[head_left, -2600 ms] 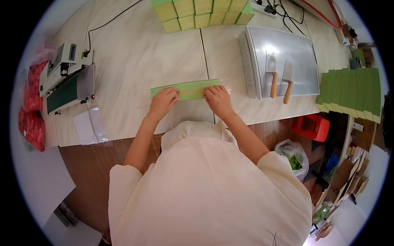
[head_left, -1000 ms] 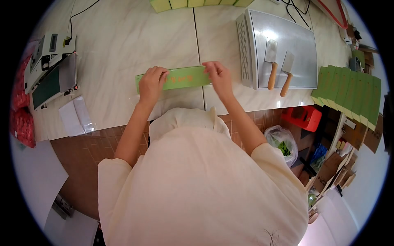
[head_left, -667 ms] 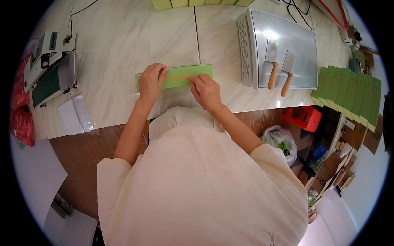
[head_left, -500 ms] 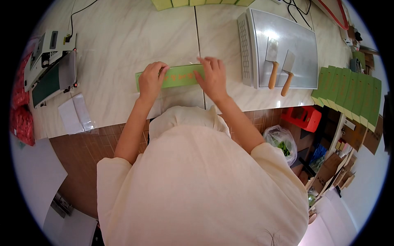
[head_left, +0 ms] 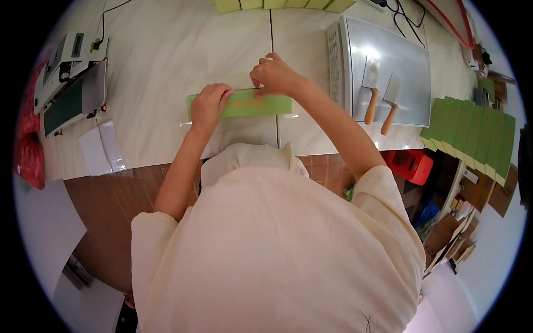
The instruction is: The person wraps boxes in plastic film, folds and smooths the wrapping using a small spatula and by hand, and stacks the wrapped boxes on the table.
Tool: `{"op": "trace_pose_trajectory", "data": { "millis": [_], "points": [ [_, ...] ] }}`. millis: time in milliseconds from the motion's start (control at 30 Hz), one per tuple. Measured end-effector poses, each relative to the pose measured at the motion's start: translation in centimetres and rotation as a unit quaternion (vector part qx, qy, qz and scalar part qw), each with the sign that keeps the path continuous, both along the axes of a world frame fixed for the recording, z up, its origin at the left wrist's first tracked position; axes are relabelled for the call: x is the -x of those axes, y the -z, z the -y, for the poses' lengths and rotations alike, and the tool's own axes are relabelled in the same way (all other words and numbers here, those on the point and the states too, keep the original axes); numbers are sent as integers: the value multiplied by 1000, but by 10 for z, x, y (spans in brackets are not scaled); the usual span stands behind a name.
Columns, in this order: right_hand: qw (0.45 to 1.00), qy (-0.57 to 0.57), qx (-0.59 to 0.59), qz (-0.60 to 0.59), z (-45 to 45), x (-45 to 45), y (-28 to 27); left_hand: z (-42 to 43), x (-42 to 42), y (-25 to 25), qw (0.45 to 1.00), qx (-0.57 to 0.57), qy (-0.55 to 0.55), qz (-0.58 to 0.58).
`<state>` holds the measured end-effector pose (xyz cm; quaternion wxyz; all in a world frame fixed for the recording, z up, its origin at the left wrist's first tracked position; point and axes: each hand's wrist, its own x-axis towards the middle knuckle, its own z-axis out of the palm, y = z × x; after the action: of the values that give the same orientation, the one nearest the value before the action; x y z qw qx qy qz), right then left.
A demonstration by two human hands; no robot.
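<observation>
Though at far edge of grn box (head_left: 277, 105), L hand (head_left: 208, 106) & R hand (head_left: 272, 76), grips unclear, metal unit (head_left: 412, 75) apart.

The left hand (head_left: 209, 106) covers part of the box (head_left: 272, 105) near its left end, and what its fingertips grip cannot be told. The right hand (head_left: 276, 77) is blurred at the fingers nearest the box, so contact is unclear. The box's print (head_left: 244, 103) is too blurred to read, and how far the clear film (head_left: 294, 116) runs beneath is hidden. The top edge cuts off the far boxes (head_left: 286, 3) and the left cable (head_left: 114, 9). The machine's display (head_left: 78, 44) is too small to read. The right sleeve (head_left: 383, 191) hides most of something green (head_left: 348, 192) on the floor.
</observation>
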<state>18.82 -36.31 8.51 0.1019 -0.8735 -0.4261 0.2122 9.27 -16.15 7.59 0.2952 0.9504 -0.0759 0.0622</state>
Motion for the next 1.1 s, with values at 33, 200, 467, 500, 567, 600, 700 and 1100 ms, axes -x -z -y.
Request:
{"op": "trace_pose_trajectory", "data": {
  "millis": [33, 200, 467, 500, 567, 600, 700, 1100],
  "points": [
    [1000, -2, 0, -1, 1, 1, 3, 0, 0, 1, 1000, -4, 2, -5],
    [996, -26, -52, 74, 4, 5, 8, -1, -1, 4, 1000, -3, 4, 4],
    [981, -21, -109, 161, 20, 9, -7, 0, 3, 3, 1000, -20, 11, 16],
    [978, -15, -138, 157, 24, 9, -11, 0, 4, 3, 999, -21, 13, 25],
    [974, 6, -176, 144, 34, 11, -23, 0, 5, 4, 999, -22, 15, 35],
    [968, 26, -214, 129, 40, 12, -30, 0, 5, 5, 998, -20, 15, 54],
    [953, 87, -266, 117, 64, 16, -57, -2, 8, 8, 997, -21, 17, 70],
    [765, 619, -93, -147, 156, 237, 35, -9, 29, 18, 988, -42, 76, 131]
  ]
}}
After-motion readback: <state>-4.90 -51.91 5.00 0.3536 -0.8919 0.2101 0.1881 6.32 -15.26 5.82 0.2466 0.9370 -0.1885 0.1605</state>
